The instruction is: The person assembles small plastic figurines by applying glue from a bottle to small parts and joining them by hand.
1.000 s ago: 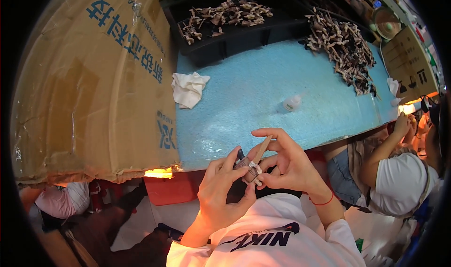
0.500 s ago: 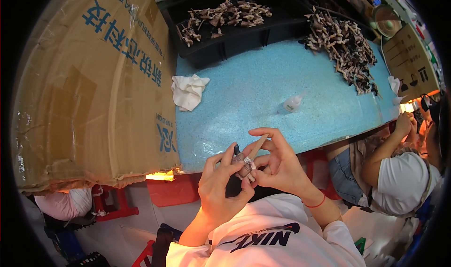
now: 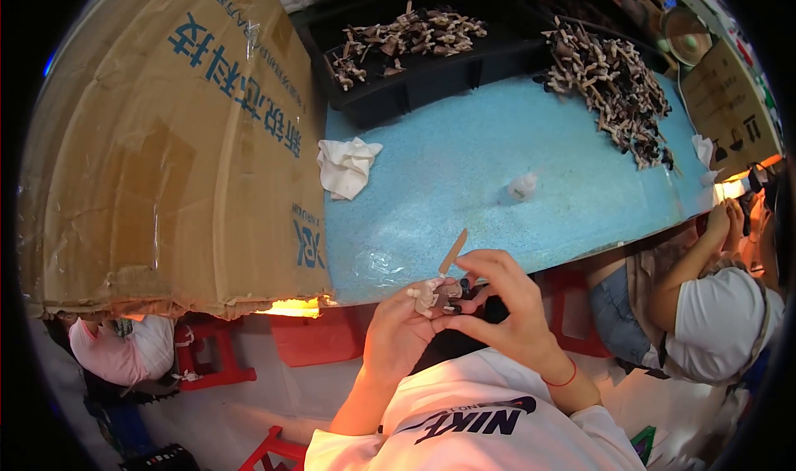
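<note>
A small doll-like figurine (image 3: 441, 297) lies sideways between my two hands, just off the table's near edge. Its pale end rests in the fingers of my left hand (image 3: 393, 330), which are closed on it. The thumb and fingertips of my right hand (image 3: 516, 307) pinch around its dark end. From the figurine a flat tan strip, like a wooden stick (image 3: 453, 251), sticks up and away from me. How the strip joins the figurine is partly hidden by my fingers.
On the blue table (image 3: 431, 164) stand a small white bottle (image 3: 522, 187) and a crumpled white cloth (image 3: 347, 167). A big carton (image 3: 166, 181) walls the left. Beyond are a black tray (image 3: 406, 98) of figurines and a figurine heap (image 3: 613, 89). A co-worker (image 3: 713, 322) sits right.
The figurine has turned in my hands, its dark end swinging from the upper left to the right. My right hand has shifted down and its fingers have moved from the stick to the dark end.
</note>
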`<state>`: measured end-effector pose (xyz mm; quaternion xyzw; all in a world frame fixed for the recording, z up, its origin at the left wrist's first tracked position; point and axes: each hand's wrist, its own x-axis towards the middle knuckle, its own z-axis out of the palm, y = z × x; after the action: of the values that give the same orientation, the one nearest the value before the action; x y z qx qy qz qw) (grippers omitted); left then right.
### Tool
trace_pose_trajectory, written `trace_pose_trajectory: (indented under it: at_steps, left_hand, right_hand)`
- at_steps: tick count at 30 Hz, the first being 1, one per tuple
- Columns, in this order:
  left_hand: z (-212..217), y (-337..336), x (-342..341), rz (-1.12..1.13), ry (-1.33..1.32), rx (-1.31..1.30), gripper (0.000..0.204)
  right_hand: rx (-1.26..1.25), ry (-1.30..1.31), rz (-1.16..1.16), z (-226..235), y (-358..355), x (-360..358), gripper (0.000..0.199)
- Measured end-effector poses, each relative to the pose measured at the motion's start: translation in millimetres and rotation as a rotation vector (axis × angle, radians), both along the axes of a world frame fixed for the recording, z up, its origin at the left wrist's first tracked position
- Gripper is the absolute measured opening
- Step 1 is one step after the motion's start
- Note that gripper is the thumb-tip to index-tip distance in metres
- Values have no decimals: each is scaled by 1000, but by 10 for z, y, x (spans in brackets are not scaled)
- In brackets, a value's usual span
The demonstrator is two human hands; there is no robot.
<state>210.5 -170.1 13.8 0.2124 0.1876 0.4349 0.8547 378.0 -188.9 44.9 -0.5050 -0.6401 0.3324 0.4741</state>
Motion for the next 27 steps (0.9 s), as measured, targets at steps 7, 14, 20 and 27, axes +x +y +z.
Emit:
trace_pose_trajectory:
  at_steps: [7, 14, 20, 27]
  left_hand:
    - [-14, -79, 79, -48, -207, -1, 41]
    - [16, -107, 114, -60, -229, -68, 41]
    - [-90, -99, 92, -123, -380, -173, 42]
    - [-76, -126, 88, -74, -177, -10, 42]
  right_hand:
    - [209, -209, -148, -38, -74, -109, 46]
    - [337, -393, -134, -18, -141, -113, 45]
    - [365, -368, -107, 2, -190, -86, 47]
    - [341, -290, -87, -17, -213, -44, 49]
